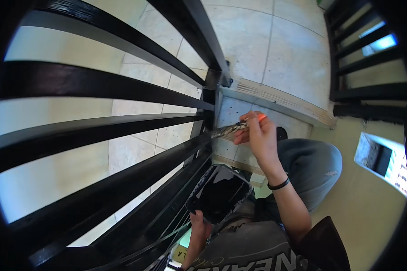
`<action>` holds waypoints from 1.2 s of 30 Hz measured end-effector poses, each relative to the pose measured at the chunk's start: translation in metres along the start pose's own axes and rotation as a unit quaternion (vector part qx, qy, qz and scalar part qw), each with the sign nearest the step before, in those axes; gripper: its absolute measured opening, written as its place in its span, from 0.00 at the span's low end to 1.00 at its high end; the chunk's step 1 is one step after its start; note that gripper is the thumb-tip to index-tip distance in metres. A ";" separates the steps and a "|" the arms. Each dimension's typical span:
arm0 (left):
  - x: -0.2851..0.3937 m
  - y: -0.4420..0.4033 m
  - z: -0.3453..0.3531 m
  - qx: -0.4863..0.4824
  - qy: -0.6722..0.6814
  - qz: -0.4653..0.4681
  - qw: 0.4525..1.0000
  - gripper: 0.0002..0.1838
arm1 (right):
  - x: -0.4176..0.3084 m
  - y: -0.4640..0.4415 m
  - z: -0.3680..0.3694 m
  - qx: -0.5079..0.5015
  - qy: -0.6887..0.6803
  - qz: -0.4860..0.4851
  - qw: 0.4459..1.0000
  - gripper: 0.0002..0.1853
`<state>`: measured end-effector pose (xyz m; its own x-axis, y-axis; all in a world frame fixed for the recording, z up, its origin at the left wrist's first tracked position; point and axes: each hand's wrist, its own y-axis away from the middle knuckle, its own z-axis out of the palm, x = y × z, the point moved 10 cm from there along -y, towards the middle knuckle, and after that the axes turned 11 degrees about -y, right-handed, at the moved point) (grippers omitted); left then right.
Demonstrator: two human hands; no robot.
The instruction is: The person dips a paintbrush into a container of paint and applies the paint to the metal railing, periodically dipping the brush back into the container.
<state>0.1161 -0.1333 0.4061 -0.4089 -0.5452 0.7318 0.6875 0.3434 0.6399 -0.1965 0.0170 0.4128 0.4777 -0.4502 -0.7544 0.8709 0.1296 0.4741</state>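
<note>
My right hand (259,135) is gripping a brush (230,129) by the left railing (99,131), seemingly mostly black already, my left hand (199,231) holding a tub (238,202) with dark liquid (218,194) remaining.

The railing (99,84) on the left is showing glossy black. The brush (229,130) is displaying a bright orange end and a shaft mottled black and pale. The near tray (238,175) is presenting a dark rim and grey-speckled side; paint (218,194) inside is gleaming black. The jeans (303,167) are reading faded blue; the shirt (239,244) is bearing white lettering on grey. Far floor tiles (298,49) are showing off-white, gridded with grey lines.
</note>
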 end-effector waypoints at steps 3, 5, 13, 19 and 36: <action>0.012 -0.003 0.012 -0.010 -0.026 -0.005 1.000 0.41 | -0.047 0.030 -0.029 0.059 -0.027 -0.102 0.993 0.19; 0.017 -0.005 0.020 -0.033 -0.030 -0.004 0.999 0.39 | -0.084 0.068 -0.039 0.081 0.000 -0.158 0.984 0.20; 0.036 -0.016 0.055 -0.116 0.019 0.015 0.993 0.31 | -0.168 0.239 -0.010 0.057 0.262 -0.415 0.869 0.18; 0.029 -0.013 0.063 -0.131 0.000 0.048 0.990 0.27 | -0.161 0.274 0.028 0.044 0.442 -0.422 0.790 0.07; 0.049 0.014 0.072 -0.143 0.018 0.082 0.986 0.24 | -0.143 0.287 0.062 0.004 0.536 -0.461 0.707 0.02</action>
<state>0.0623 -0.0999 0.4673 -0.2597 -0.5293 0.8077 0.8860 0.2021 0.4174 -0.0218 0.0640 0.6852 -0.4763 0.5892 -0.6527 0.8704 0.2105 -0.4451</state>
